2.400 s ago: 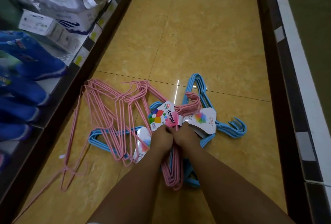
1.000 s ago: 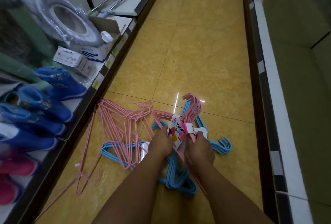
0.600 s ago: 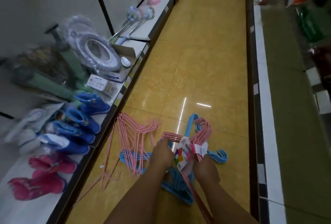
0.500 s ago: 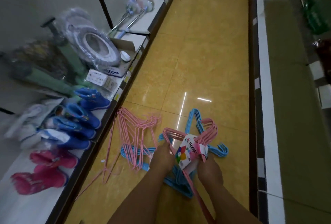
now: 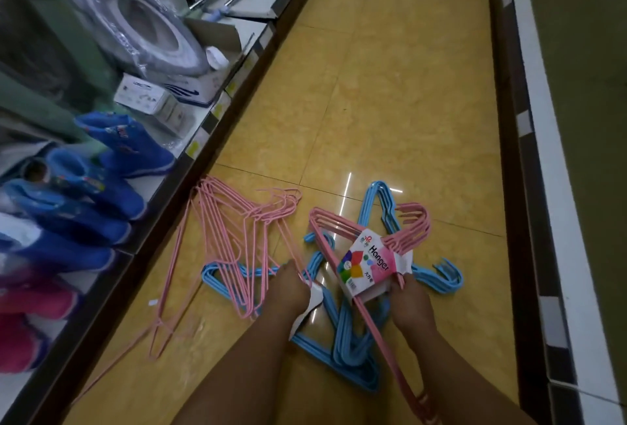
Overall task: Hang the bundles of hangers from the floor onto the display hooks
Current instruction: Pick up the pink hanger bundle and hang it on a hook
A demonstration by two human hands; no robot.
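A pink bundle of hangers [image 5: 369,238], banded by a paper label [image 5: 368,263] printed "Hanger", is held just above the yellow tiled floor [image 5: 390,102] of a shop aisle. The grip of the right hand [image 5: 409,302] is clamped on the bundle at the lower edge of the label, with the hooks pointing up and to the right and one long pink side running down past the right forearm. The left hand [image 5: 288,292] is set down among the hangers beside it, fingers curled over thin pink wires and a white label; whether anything is truly clasped there cannot be told. Blue bundles of hangers [image 5: 342,346] are seen lying flat on the floor beneath and around both hands, one with its hooks [image 5: 448,277] near the right hand. A loose spread of pink hangers [image 5: 234,238] is seen on the floor to the left, reaching the foot of the low shelf [image 5: 169,193]. On that shelf, blue boots [image 5: 129,149], pink boots [image 5: 23,322], a small white box [image 5: 149,102] and a plastic-wrapped toilet seat [image 5: 146,31] are displayed. A dark-edged shelf base [image 5: 519,187] is seen along the aisle's right side.
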